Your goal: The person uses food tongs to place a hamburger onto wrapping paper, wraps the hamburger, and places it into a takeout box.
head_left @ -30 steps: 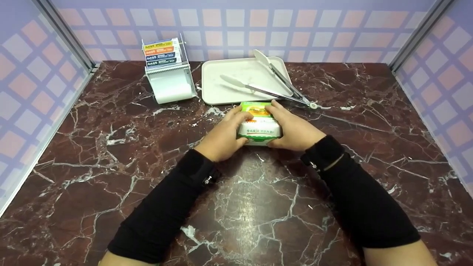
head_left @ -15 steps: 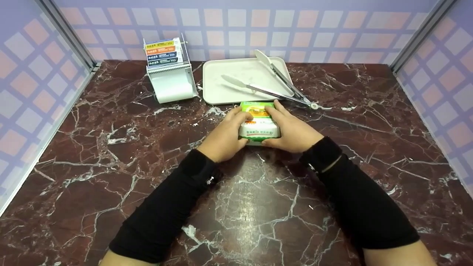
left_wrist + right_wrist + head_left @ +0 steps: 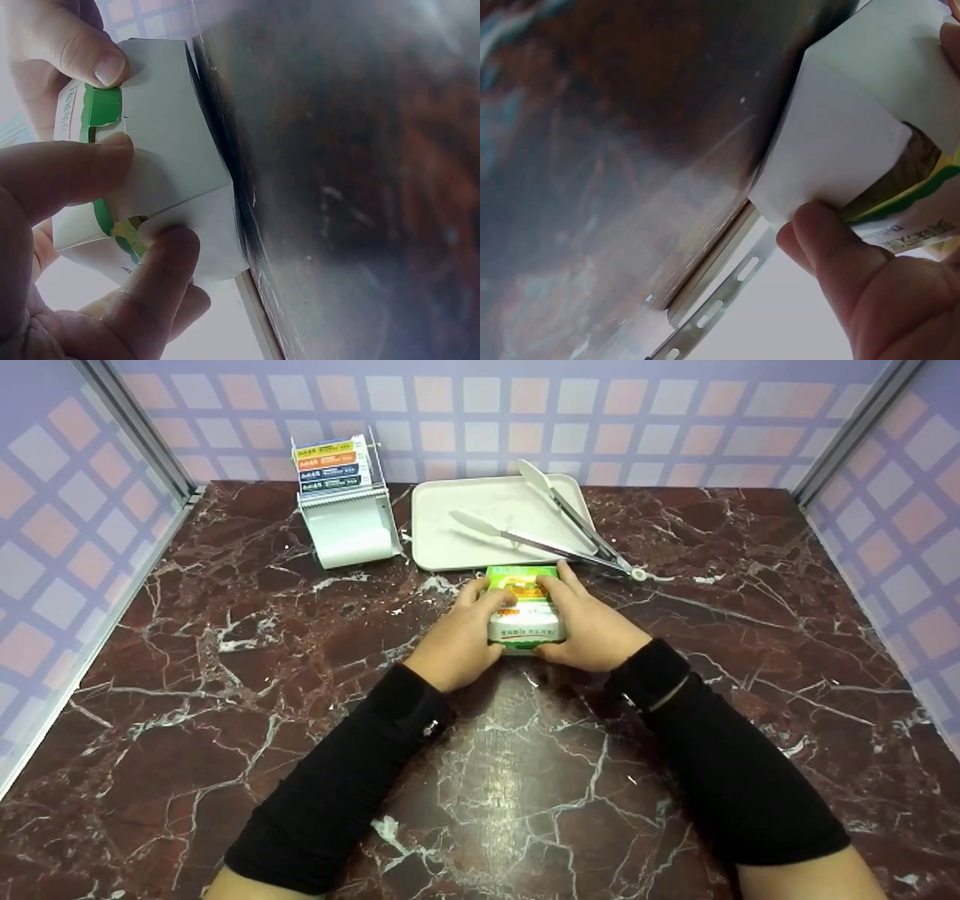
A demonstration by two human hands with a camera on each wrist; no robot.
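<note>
A green-and-white paper burger box (image 3: 525, 619) with a burger picture on its lid sits on the table just in front of the tray. My left hand (image 3: 459, 641) grips its left side, fingertips on the lid edge and thumb at the front. From the other side my right hand (image 3: 596, 626) holds it, thumb on the front lower wall. The left wrist view shows the white front wall of the burger box (image 3: 169, 127), with a green tab and a left fingertip pressing beside it. In the right wrist view, right fingers (image 3: 829, 240) press the side wall near a dark gap under the lid.
Behind the box lies a cream tray (image 3: 450, 551), with open metal tongs (image 3: 540, 544) resting across its right part. A rack (image 3: 349, 529) of small colored-label boxes with a white roll stands back left. Checkered walls (image 3: 480, 442) enclose the marbled table (image 3: 225, 735).
My right hand has shifted slightly left, its thumb sliding inward along the box front. My left hand moved slightly right, and the box stays in place between both hands.
</note>
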